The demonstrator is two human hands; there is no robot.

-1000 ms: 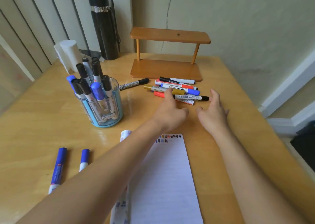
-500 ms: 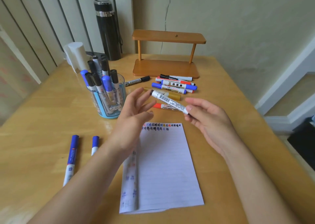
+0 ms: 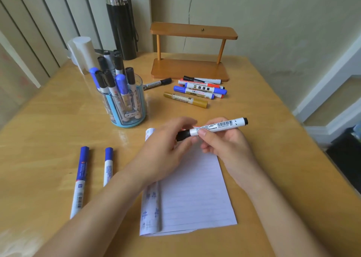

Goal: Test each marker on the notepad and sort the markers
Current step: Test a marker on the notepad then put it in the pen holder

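Note:
A white marker with a black cap (image 3: 214, 128) is held level above the top of the lined notepad (image 3: 192, 198). My right hand (image 3: 226, 143) grips its white barrel. My left hand (image 3: 166, 151) pinches the black cap at the marker's left end. A loose pile of markers (image 3: 199, 89) lies beyond the pad: blue, red, black and a gold one (image 3: 185, 100). One black marker (image 3: 157, 83) lies apart, left of the pile. Two blue markers (image 3: 80, 180) (image 3: 108, 165) lie side by side on the left of the table.
A clear blue cup (image 3: 126, 108) holds several upright black and blue markers. Behind the pile stands a small wooden two-level shelf (image 3: 191, 51). A black flask (image 3: 120, 20) and a white roll (image 3: 83, 50) stand at the back left. The table's right edge is near.
My right hand lifted a white marker from the pile and brought it back over the notepad. My left hand closed onto its black cap. The view shifted nearer the pad.

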